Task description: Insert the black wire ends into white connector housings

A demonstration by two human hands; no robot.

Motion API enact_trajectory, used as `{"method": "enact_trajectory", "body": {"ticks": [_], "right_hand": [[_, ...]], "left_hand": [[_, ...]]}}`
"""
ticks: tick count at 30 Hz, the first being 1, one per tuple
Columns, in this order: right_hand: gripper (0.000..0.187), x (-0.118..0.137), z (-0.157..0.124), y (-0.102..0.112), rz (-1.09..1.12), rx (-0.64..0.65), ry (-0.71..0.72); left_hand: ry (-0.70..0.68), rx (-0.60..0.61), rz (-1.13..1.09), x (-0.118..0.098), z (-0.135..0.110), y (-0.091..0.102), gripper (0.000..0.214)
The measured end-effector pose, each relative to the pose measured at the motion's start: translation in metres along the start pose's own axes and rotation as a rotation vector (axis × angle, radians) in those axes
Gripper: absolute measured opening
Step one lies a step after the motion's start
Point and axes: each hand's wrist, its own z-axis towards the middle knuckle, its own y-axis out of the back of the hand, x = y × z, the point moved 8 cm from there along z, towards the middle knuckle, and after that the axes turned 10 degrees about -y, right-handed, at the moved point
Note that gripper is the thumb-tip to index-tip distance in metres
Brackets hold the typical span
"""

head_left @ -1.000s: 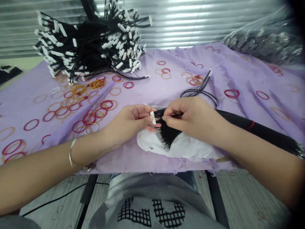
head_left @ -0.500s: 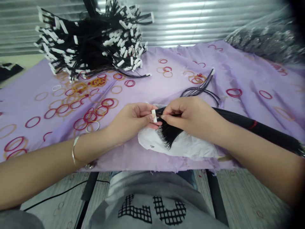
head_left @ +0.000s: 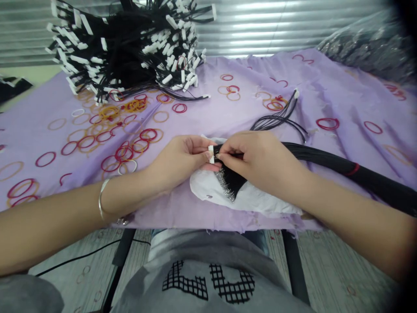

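My left hand (head_left: 190, 154) pinches a small white connector housing (head_left: 211, 154) between thumb and fingers. Right beside it, my right hand (head_left: 252, 150) has thumb and finger pressed together on a thin black wire at the housing's right side; the wire's tip is too small to make out. Under both hands fans a bundle of black wires (head_left: 325, 161) with shiny metal terminals (head_left: 227, 184) at its left end. That end lies on a white cloth or sheet (head_left: 202, 187). A red rubber band (head_left: 353, 168) circles the bundle farther right.
A large heap of black wire harnesses with white connectors (head_left: 124, 52) stands at the back left. One partly wired harness (head_left: 276, 117) lies behind my right hand. Rubber bands (head_left: 124, 150) are scattered over the purple cloth (head_left: 176, 208). A clear plastic bag (head_left: 368, 52) sits at the back right.
The view has shifted slightly. My right fingers have come a little nearer the white housing, which now stands more upright in my left hand.
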Motion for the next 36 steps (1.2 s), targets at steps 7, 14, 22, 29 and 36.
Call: {"method": "enact_trajectory", "body": {"ticks": [7, 14, 22, 29, 36], "right_hand": [[0.019, 0.002, -0.001, -0.002, -0.063, -0.043, -0.01], [0.022, 0.011, -0.002, -0.009, -0.158, -0.099, 0.083], [0.014, 0.011, -0.018, 0.041, -0.215, -0.268, 0.256], [0.016, 0.001, -0.013, 0.009, -0.157, 0.117, 0.369], [0.016, -0.003, -0.006, 0.021, -0.041, 0.037, 0.219]], "left_hand": [[0.014, -0.043, -0.014, 0.001, 0.0, 0.001, 0.015], [0.027, -0.024, -0.036, 0.002, 0.001, 0.003, 0.015], [0.023, -0.028, -0.167, 0.0, 0.004, 0.007, 0.012], [0.016, -0.029, -0.258, 0.0, 0.006, 0.01, 0.011], [0.031, 0.029, -0.192, 0.0, 0.004, 0.008, 0.01]]}}
